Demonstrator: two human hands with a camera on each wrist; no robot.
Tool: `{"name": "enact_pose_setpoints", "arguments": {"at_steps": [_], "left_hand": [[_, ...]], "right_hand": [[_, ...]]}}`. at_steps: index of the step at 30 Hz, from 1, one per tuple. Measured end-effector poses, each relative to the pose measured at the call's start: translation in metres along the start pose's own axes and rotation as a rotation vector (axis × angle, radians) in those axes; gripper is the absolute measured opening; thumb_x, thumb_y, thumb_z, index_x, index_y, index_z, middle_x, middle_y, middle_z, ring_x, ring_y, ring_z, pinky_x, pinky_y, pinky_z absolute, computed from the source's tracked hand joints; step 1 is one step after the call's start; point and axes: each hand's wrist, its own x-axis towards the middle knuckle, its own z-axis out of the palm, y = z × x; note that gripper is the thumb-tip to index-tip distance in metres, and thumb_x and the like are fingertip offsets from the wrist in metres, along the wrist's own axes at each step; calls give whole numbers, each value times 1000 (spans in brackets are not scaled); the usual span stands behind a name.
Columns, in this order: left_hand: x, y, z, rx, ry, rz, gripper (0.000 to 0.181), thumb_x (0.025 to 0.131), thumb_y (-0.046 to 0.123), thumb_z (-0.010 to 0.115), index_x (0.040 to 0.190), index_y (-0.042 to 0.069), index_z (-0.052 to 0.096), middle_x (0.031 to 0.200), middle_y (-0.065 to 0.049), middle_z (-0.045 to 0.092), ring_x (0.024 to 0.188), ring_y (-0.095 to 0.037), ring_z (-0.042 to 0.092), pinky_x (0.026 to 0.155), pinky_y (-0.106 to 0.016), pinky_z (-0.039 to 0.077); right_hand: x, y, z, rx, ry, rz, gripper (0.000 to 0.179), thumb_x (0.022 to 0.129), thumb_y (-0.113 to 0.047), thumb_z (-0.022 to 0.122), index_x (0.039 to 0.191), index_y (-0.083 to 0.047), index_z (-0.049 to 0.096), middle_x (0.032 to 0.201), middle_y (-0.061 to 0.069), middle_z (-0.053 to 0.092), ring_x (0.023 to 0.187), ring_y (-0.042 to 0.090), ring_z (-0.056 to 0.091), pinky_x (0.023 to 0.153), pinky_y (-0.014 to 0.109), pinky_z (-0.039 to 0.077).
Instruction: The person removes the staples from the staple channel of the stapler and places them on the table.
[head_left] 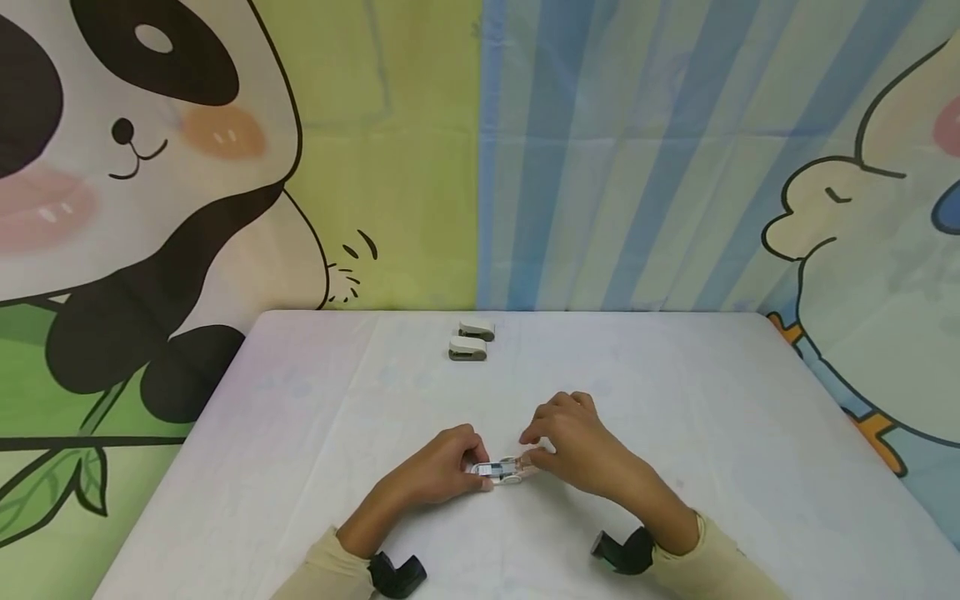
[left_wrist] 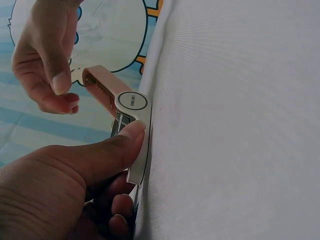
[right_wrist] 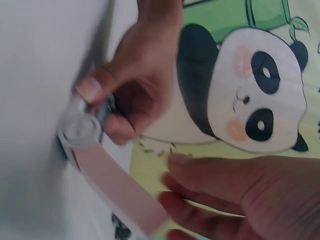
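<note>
A small pink and white stapler (head_left: 501,470) lies on the table with its pink top arm (left_wrist: 102,82) swung up and away from its white base (left_wrist: 141,150). My left hand (head_left: 444,468) pinches the base between thumb and fingers, holding it against the cloth. Beside the raised pink arm is my right hand (head_left: 581,442), its fingers loosely bent. A narrow gap separates its fingertips from the pink arm in the left wrist view. The right wrist view is blurred, but it too shows the pink arm pointing toward those fingers.
Two small white and grey staplers, a nearer one (head_left: 467,349) and a farther one (head_left: 477,331), stand close together toward the table's back edge. A white cloth (head_left: 675,400) covers the table. Behind it hangs a curtain (head_left: 390,167) printed with cartoon animals.
</note>
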Motion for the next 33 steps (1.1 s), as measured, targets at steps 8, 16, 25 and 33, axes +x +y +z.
{"name": "enact_pose_setpoints", "arguments": {"at_steps": [8,16,25,33], "left_hand": [[-1,0,0,3,6,0,20,78,17,82,86,14,64,82,6,55,71,-7,50,64,-24,43],[0,0,1,8,10,-2,19,78,17,83,84,16,64,81,7,53,71,-6,49,64,-24,43],[0,0,1,16,10,-3,19,79,23,82,83,17,64,80,6,53,69,-7,49,62,-24,43],[-1,-2,0,16,11,8,19,80,20,81,83,18,63,80,5,51,69,-7,48,63,-24,43]], "right_hand": [[7,-19,30,-44,54,-71,6,79,-12,78,82,-18,78,79,-11,62,80,11,45,84,47,34],[8,-20,46,-145,50,-79,8,79,-13,79,78,-21,78,74,-12,59,78,12,44,83,45,35],[10,-22,53,-182,66,-55,4,77,-21,81,77,-21,78,73,-11,57,76,12,43,81,43,34],[12,-24,60,-162,131,-21,7,75,-22,83,75,-22,76,74,-13,61,76,12,45,85,44,34]]}}
